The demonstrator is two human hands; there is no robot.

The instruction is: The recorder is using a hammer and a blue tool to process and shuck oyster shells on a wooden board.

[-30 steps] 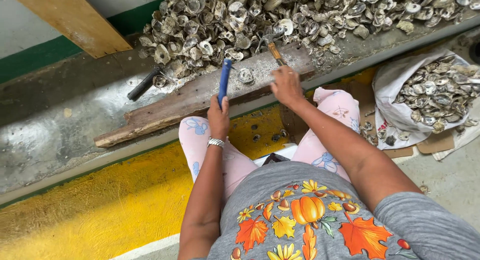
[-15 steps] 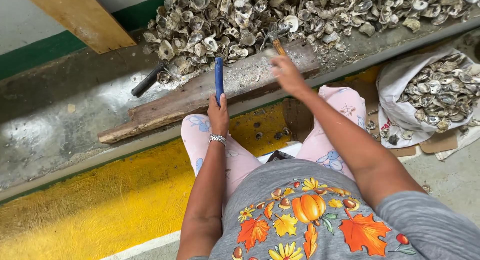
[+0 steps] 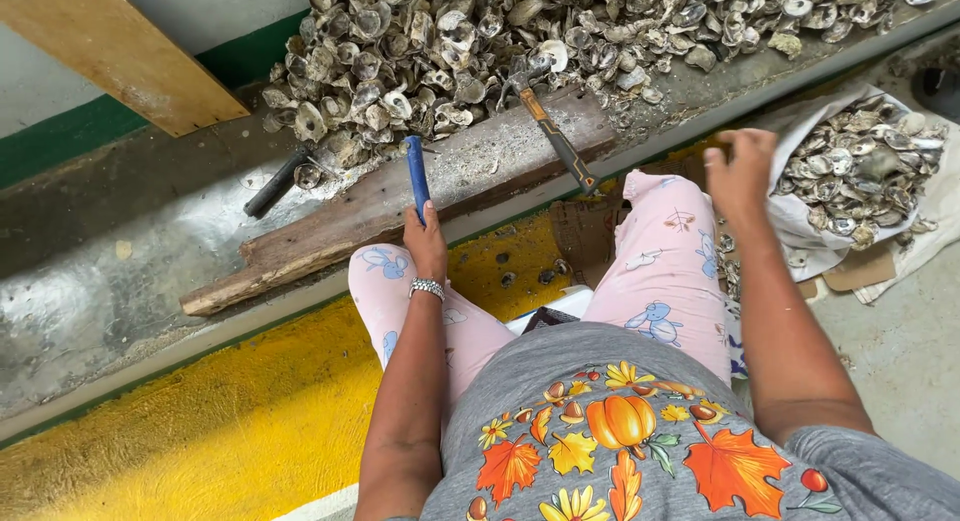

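My left hand point(image 3: 427, 243) grips the lower end of a blue-handled tool point(image 3: 415, 176), whose tip rests on a worn wooden plank point(image 3: 330, 231). A hammer with an orange and black handle point(image 3: 555, 136) lies loose on the plank's right end, its head among the oyster shells point(image 3: 450, 41). My right hand point(image 3: 740, 171) hovers off to the right, just beside a white sack of shells point(image 3: 860, 171). Its fingers are curled downward and I see only its back, so anything inside it is hidden.
A black-handled tool point(image 3: 275, 181) lies on the wet concrete ledge point(image 3: 100, 281) left of the plank. A slanted wooden board point(image 3: 120, 51) leans at the upper left. A yellow painted strip point(image 3: 200, 431) runs below the ledge. My knees in pink trousers point(image 3: 660, 251) sit against it.
My right hand let go of the hammer, which now lies on the plank, and swung right to the sack. My left hand kept the blue tool nearly still.
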